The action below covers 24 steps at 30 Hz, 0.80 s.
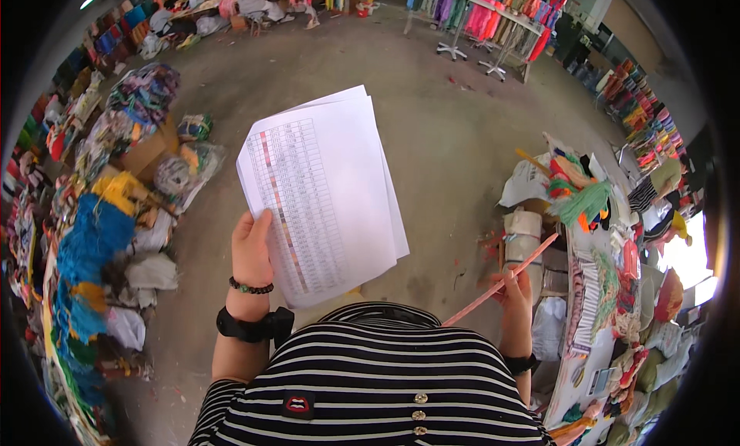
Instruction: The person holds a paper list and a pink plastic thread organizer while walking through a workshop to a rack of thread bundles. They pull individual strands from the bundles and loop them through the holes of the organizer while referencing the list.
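My left hand [253, 252] is closed on the left edge of several loose white paper sheets [358, 199], the thumb lying on top. A printed table with a column of small colour swatches runs down the top sheet. My right hand [512, 289] pinches a long, thin pink strand [486, 294], which looks like a length of yarn. One end of the strand points up and to the right, and the other reaches down to my striped shirt [385, 353]. The papers and the strand are apart from each other.
Blue yarn [91, 249] and yellow yarn [119, 190] are heaped at the left, beside plastic bags [152, 272]. On the right, a long table [580, 369] carries green yarn [583, 201] and bundles. Racks of coloured skeins [493, 22] stand far off, with a person [258, 3] at the back.
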Available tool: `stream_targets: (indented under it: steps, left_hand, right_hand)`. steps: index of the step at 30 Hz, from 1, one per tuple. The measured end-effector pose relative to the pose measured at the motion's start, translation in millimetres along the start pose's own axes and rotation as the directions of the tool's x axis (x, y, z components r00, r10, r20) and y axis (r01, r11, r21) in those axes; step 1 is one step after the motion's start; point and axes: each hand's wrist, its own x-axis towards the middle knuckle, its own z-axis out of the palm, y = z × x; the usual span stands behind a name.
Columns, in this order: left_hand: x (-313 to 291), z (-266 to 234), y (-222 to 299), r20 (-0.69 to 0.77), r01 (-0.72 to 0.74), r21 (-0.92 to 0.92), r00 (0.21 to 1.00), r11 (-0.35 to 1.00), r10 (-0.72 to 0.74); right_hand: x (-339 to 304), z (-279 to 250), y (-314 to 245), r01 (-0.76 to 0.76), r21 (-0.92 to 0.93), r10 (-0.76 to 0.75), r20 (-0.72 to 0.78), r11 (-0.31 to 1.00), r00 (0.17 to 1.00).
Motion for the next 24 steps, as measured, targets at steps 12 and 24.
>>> stream_targets:
  steps: [12,24]
  left_hand:
    - [377.0,174.2,-95.2,0.086,0.137,0.228,0.983,0.964,-0.16]
    - [705.6,350.2,-203.0,-0.024,0.09,0.155,0.996,0.984,-0.087]
  right_hand:
    - [312.0,57.7,-67.8,-0.087,0.164,0.12,-0.207,0.983,0.971]
    - [786.4,103.0,-179.0,-0.116,0.024,0.116,-0.007,0.993,0.993]
